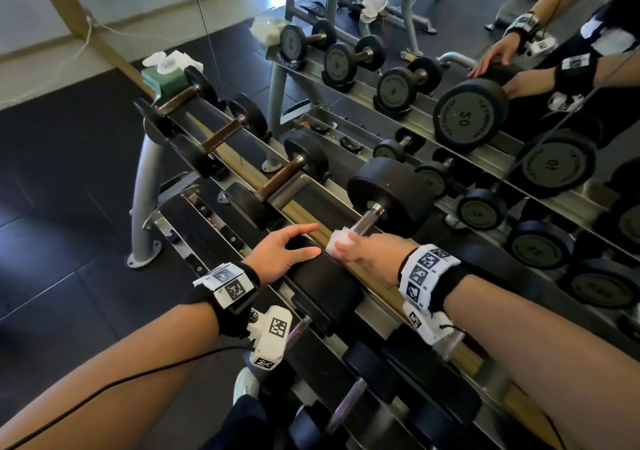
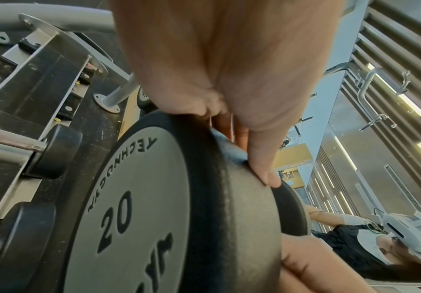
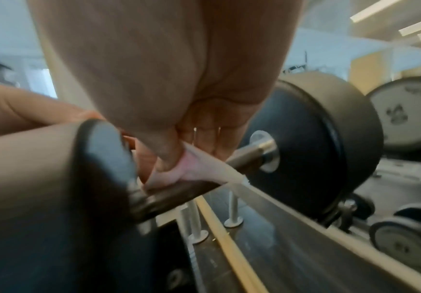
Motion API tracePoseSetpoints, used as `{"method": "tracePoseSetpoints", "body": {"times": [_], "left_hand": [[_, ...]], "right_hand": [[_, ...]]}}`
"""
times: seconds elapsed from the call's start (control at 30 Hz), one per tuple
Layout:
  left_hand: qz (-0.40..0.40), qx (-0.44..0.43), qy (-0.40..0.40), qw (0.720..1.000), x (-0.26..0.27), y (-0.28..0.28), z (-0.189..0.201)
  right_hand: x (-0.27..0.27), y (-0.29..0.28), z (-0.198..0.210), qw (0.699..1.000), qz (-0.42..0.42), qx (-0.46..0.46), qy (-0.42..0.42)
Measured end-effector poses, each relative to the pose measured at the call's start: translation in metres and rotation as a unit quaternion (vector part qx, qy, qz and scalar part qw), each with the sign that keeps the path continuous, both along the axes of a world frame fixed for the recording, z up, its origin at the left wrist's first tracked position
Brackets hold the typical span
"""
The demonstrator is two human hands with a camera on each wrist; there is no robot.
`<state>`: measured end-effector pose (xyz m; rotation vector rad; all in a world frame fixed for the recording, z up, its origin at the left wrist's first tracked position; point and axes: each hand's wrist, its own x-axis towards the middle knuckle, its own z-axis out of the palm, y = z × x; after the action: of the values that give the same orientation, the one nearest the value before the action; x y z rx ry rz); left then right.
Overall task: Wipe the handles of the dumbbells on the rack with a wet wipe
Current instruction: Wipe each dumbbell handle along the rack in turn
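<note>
A black 20 dumbbell lies across the top rail of the rack. Its far head and steel handle show in the head view. My right hand grips a white wet wipe wrapped round the near end of that handle. The right wrist view shows the wipe pinched under my thumb against the handle. My left hand rests on the near head with its fingers fairly straight. In the left wrist view my thumb lies on that head's rim.
Three smaller dumbbells with brown handles lie further left on the same rail. A green pack of wipes stands at the rack's far left end. A mirror behind repeats the rack. More dumbbells sit on the lower tier.
</note>
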<state>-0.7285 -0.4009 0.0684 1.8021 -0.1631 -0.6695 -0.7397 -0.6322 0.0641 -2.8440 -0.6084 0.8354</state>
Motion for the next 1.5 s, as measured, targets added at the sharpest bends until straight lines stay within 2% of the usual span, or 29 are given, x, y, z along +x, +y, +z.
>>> {"method": "tracePoseSetpoints", "body": {"times": [0.17, 0.27, 0.37, 0.47, 0.53, 0.6, 0.67, 0.73, 0.83, 0.93, 0.97, 1.0, 1.03, 1.1, 1.13, 1.17, 1.27, 1.43, 1.5], "left_hand": [[0.003, 0.002, 0.007, 1.000, 0.000, 0.001, -0.001], [0.003, 0.003, 0.009, 1.000, 0.000, 0.001, -0.002], [-0.002, 0.001, 0.009, 1.000, 0.002, 0.001, -0.004], [-0.005, 0.002, 0.009, 1.000, 0.003, 0.002, -0.006], [-0.003, -0.002, 0.014, 1.000, 0.003, 0.003, -0.007], [-0.005, -0.002, 0.019, 1.000, 0.004, 0.003, -0.007], [-0.006, -0.001, 0.023, 1.000, 0.003, 0.003, -0.007], [-0.002, 0.002, 0.018, 1.000, 0.003, 0.002, -0.006], [0.007, -0.009, 0.020, 1.000, 0.002, -0.001, -0.003], [-0.001, -0.020, 0.042, 0.999, 0.003, -0.001, 0.002], [-0.005, -0.024, 0.049, 0.998, 0.004, -0.001, 0.003], [-0.008, -0.029, 0.055, 0.998, 0.004, -0.001, 0.003], [-0.008, -0.033, 0.059, 0.998, 0.004, -0.001, 0.004], [-0.005, -0.034, 0.059, 0.998, 0.004, -0.001, 0.004], [-0.005, -0.031, 0.056, 0.998, 0.004, 0.000, 0.004], [-0.007, -0.029, 0.054, 0.998, 0.004, 0.000, 0.004], [-0.014, -0.025, 0.047, 0.998, 0.005, 0.001, 0.003], [-0.033, -0.008, 0.021, 0.999, 0.005, 0.004, 0.001], [-0.043, -0.001, 0.011, 0.999, 0.005, 0.005, 0.000]], "right_hand": [[0.021, -0.028, 0.014, 0.987, -0.149, -0.044, -0.038], [0.006, -0.014, 0.009, 0.993, -0.104, -0.020, -0.052], [-0.015, 0.003, -0.003, 0.998, -0.041, 0.044, 0.010], [-0.014, -0.008, -0.008, 0.997, -0.011, 0.077, 0.018], [-0.004, -0.022, -0.006, 0.996, -0.054, 0.067, -0.017], [0.008, -0.033, -0.006, 0.987, -0.153, 0.028, -0.041], [0.012, -0.031, -0.009, 0.983, -0.175, -0.007, -0.048], [0.006, -0.020, -0.012, 0.981, -0.190, 0.030, -0.018], [-0.016, -0.004, -0.013, 0.990, -0.114, 0.081, -0.008], [-0.029, 0.002, -0.014, 0.969, -0.170, 0.174, 0.035], [-0.032, 0.002, -0.013, 0.949, -0.221, 0.218, 0.051], [-0.035, 0.000, -0.012, 0.915, -0.285, 0.275, 0.071], [-0.038, -0.004, -0.012, 0.864, -0.359, 0.344, 0.084], [-0.043, -0.010, -0.015, 0.740, -0.494, 0.452, 0.064], [-0.044, -0.010, -0.019, 0.689, -0.548, 0.474, 0.033], [-0.044, -0.009, -0.023, 0.653, -0.590, 0.474, -0.002], [-0.038, 0.004, -0.034, 0.589, -0.656, 0.470, -0.050], [-0.016, 0.027, -0.032, 0.472, -0.671, 0.570, -0.035], [-0.014, 0.032, -0.032, 0.453, -0.678, 0.579, -0.007]]}}
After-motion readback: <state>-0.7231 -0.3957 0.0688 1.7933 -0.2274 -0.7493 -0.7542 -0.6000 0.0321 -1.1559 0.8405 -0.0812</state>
